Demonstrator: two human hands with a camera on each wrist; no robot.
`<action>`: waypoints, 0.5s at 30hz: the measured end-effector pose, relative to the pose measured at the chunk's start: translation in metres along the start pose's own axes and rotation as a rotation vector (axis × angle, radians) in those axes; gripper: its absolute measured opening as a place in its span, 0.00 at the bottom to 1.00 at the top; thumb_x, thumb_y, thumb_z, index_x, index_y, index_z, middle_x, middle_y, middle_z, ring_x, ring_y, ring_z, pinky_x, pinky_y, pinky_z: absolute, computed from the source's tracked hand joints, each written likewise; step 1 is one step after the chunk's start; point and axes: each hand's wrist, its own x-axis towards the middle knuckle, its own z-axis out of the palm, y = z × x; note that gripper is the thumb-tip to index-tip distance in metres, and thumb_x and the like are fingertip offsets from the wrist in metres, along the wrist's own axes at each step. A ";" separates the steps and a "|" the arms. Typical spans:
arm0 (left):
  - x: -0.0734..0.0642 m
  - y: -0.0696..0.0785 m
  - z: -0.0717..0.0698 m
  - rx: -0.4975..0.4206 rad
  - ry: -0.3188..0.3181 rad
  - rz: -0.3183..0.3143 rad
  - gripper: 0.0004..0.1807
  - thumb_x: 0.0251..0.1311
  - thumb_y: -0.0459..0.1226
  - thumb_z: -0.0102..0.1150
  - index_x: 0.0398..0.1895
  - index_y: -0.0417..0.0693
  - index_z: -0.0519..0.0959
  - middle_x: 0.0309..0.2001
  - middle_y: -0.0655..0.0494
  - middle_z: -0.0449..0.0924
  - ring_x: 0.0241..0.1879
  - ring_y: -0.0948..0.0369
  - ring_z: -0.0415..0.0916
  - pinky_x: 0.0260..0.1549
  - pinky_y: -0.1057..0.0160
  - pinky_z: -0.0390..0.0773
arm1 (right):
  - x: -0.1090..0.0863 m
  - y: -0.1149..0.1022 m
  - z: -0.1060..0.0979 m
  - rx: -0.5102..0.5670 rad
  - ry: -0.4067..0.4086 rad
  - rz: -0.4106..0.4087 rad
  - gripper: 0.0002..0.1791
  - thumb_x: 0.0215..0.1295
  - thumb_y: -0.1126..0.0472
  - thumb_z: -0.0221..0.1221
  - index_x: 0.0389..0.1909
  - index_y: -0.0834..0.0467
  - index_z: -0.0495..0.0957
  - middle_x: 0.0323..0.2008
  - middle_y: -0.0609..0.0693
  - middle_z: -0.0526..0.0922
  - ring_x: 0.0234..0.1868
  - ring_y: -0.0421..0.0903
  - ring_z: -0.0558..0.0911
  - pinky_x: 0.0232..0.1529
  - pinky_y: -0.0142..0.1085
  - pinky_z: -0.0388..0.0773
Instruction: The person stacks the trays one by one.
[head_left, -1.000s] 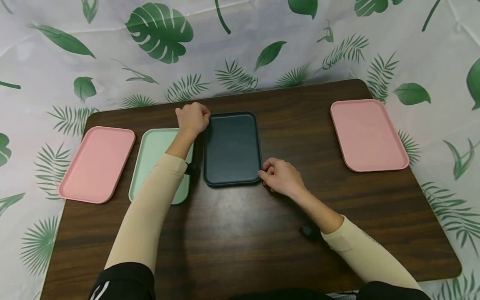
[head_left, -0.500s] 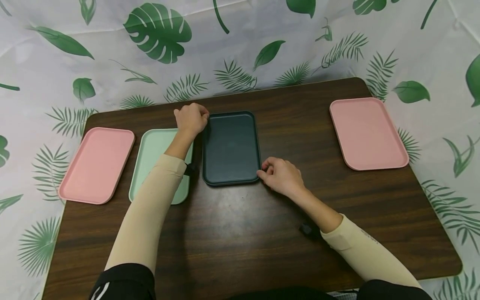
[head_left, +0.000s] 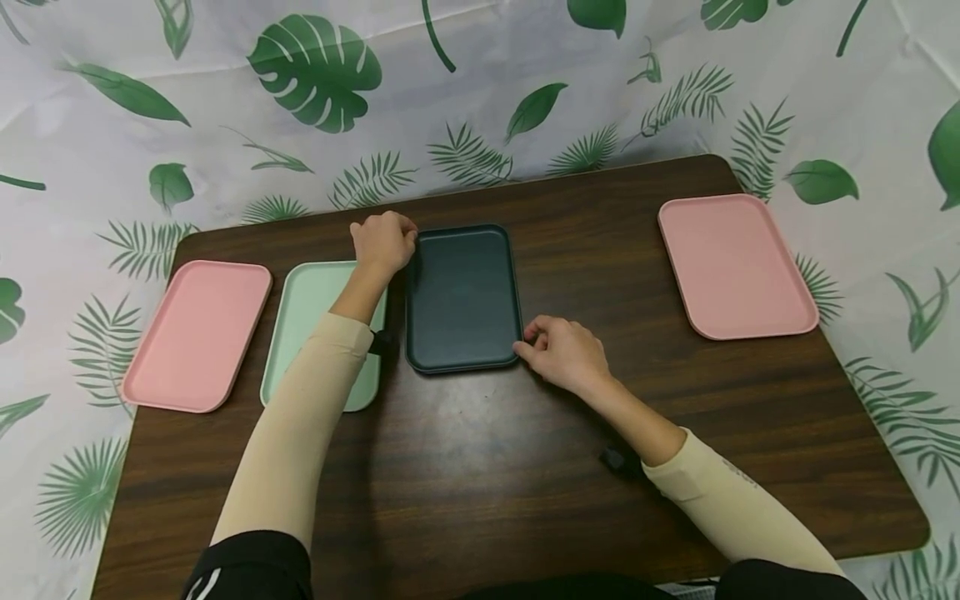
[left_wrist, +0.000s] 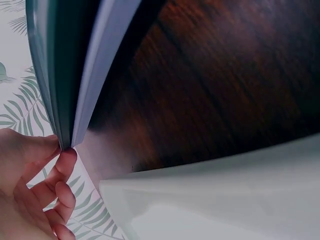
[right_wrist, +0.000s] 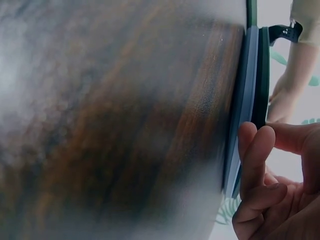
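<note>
Near the middle of the table lies a dark green rectangular tray point(head_left: 463, 300) with a low rim. Beneath it, the left wrist view shows the edge of a blue-grey tray point(left_wrist: 102, 65), stacked close under the green one. My left hand point(head_left: 384, 243) pinches the dark tray's far left corner between thumb and forefinger, its other fingers curled below. At the near right corner, my right hand point(head_left: 562, 354) pinches the dark tray's rim; the right wrist view has its fingertips beside both stacked edges. My left forearm crosses over a mint green tray point(head_left: 303, 308) and hides part of it.
A pink tray point(head_left: 198, 333) lies at the table's left edge, beside the mint one. Another pink tray point(head_left: 738, 267) lies at the far right. Behind the brown wooden table point(head_left: 480, 467) hangs a white cloth point(head_left: 465, 83) printed with green leaves.
</note>
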 end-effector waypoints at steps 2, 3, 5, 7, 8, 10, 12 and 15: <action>-0.001 0.000 0.000 0.003 -0.001 0.002 0.14 0.72 0.40 0.51 0.48 0.49 0.86 0.46 0.50 0.85 0.41 0.47 0.76 0.46 0.45 0.62 | 0.000 0.000 0.000 0.004 -0.004 -0.002 0.16 0.65 0.44 0.61 0.41 0.52 0.81 0.20 0.39 0.79 0.20 0.40 0.76 0.27 0.42 0.73; -0.001 0.000 -0.001 0.004 -0.002 0.003 0.14 0.72 0.40 0.51 0.49 0.49 0.86 0.46 0.50 0.85 0.41 0.47 0.76 0.46 0.45 0.62 | -0.001 0.000 0.000 0.006 -0.006 -0.004 0.16 0.65 0.44 0.61 0.42 0.52 0.81 0.20 0.39 0.79 0.19 0.40 0.76 0.27 0.42 0.73; -0.002 0.000 -0.001 0.002 -0.004 0.008 0.14 0.72 0.40 0.51 0.49 0.49 0.86 0.47 0.50 0.85 0.42 0.47 0.76 0.47 0.45 0.62 | -0.001 0.000 -0.001 0.011 -0.009 -0.007 0.16 0.66 0.44 0.61 0.42 0.52 0.81 0.19 0.39 0.79 0.18 0.40 0.77 0.27 0.42 0.73; -0.002 0.000 -0.002 0.000 -0.010 0.015 0.14 0.71 0.41 0.51 0.49 0.49 0.86 0.47 0.50 0.85 0.42 0.47 0.76 0.47 0.44 0.62 | -0.001 0.001 -0.001 0.019 -0.013 -0.011 0.16 0.67 0.44 0.60 0.43 0.52 0.81 0.17 0.39 0.79 0.17 0.40 0.77 0.26 0.42 0.73; -0.002 0.000 -0.002 0.001 -0.011 0.018 0.14 0.71 0.41 0.51 0.48 0.49 0.86 0.46 0.50 0.85 0.42 0.47 0.76 0.47 0.44 0.62 | -0.002 0.001 -0.002 0.022 -0.016 -0.013 0.16 0.67 0.44 0.60 0.43 0.52 0.81 0.17 0.39 0.79 0.16 0.40 0.77 0.25 0.41 0.73; -0.002 0.000 -0.002 0.005 -0.012 0.022 0.15 0.71 0.41 0.51 0.48 0.49 0.86 0.46 0.50 0.85 0.43 0.47 0.76 0.48 0.44 0.62 | -0.002 0.002 -0.002 0.029 -0.021 -0.014 0.16 0.68 0.44 0.59 0.44 0.52 0.81 0.16 0.40 0.79 0.15 0.40 0.77 0.24 0.41 0.73; -0.002 0.001 -0.003 0.014 -0.005 0.024 0.15 0.71 0.41 0.51 0.47 0.49 0.86 0.46 0.50 0.85 0.44 0.47 0.76 0.48 0.44 0.62 | -0.002 0.003 -0.003 0.034 -0.027 -0.015 0.16 0.68 0.44 0.59 0.44 0.52 0.81 0.16 0.41 0.79 0.15 0.41 0.77 0.23 0.41 0.73; -0.003 0.004 -0.005 0.033 0.020 0.035 0.14 0.70 0.41 0.52 0.47 0.49 0.86 0.46 0.50 0.84 0.45 0.47 0.75 0.48 0.43 0.63 | -0.001 0.004 -0.003 0.039 -0.030 -0.014 0.16 0.68 0.43 0.58 0.43 0.51 0.81 0.16 0.42 0.80 0.15 0.41 0.77 0.22 0.41 0.73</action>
